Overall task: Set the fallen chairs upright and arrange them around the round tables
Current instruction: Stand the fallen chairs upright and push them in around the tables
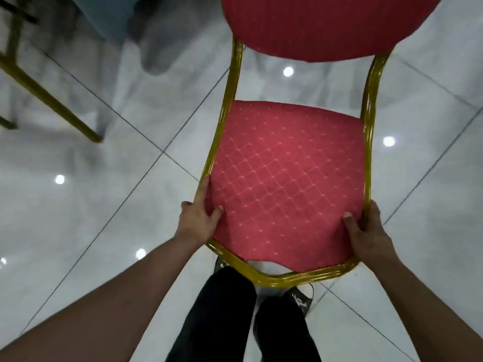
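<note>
Nearest are dark trouser legs (230, 317) and a shoe (300, 299) on the glossy white tiled floor (104, 205). Just beyond, the red chair (287, 184) stands upright in front of the person, seat facing them. The left hand (198, 220) grips the seat's near left corner, thumb on the cushion, forefinger along the gold frame (285, 276) (other fingers hidden underneath). The right hand (366, 236) grips the near right corner, thumb on the fabric, fingers curled round the frame. Far left, another gold chair leg (52, 100), blurred.
</note>
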`<state>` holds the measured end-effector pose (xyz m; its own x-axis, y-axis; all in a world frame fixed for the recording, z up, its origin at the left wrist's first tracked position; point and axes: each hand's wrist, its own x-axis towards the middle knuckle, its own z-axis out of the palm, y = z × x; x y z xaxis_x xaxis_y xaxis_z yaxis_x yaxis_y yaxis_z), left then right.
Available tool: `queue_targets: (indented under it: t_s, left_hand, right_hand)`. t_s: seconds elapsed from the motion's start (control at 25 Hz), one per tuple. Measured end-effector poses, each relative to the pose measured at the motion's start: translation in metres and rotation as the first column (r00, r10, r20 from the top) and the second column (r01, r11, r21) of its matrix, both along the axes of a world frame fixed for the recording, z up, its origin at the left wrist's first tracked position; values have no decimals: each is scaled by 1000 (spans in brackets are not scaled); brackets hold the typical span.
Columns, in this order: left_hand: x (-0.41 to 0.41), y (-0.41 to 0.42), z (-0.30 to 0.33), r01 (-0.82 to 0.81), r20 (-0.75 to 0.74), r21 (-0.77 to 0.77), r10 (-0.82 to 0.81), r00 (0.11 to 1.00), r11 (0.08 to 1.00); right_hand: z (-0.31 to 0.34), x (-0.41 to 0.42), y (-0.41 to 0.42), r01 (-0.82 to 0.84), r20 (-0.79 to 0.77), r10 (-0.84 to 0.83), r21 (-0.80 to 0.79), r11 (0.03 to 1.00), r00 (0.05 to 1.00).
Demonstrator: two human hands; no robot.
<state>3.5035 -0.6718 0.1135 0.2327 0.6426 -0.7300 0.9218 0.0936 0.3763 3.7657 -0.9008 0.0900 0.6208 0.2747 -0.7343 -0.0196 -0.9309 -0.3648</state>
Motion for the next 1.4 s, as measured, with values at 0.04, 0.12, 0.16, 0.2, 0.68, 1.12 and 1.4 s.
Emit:
queue_targets:
  t_s: [0.04, 0.12, 0.16, 0.2, 0.68, 1.12, 1.4]
  left_hand:
    - [0, -6, 49, -19, -51, -15, 18, 999, 1000]
    - [2, -16, 139, -20, -124, -21, 17, 992, 1000]
    - [2, -20, 184, 8, -147, -17, -10, 989, 1000]
    - [4, -21, 225, 41, -164, -2, -41, 986, 999]
    - [72, -67, 502, 32, 15, 375, -40, 999, 927]
    - [161, 66, 524, -148, 258, 690, -49, 965, 709]
    - [218, 116, 537, -212, 198, 674, 103, 975, 707]
  right_hand:
    - [50, 3, -2, -28, -38, 26, -42, 999, 999]
    - [141, 9, -1, -68, -94, 60, -78, 995, 994]
    - [186, 15, -1, -76, -109, 66, -92, 993, 992]
    - [227, 22, 1, -81, -115, 68, -106, 991, 991]
    - [500, 80, 43, 74, 195, -98, 129, 989, 976]
    - [540, 117, 196, -101, 357, -29, 340, 935, 934]
    - [543, 196, 295, -185, 315, 74, 341, 922, 946]
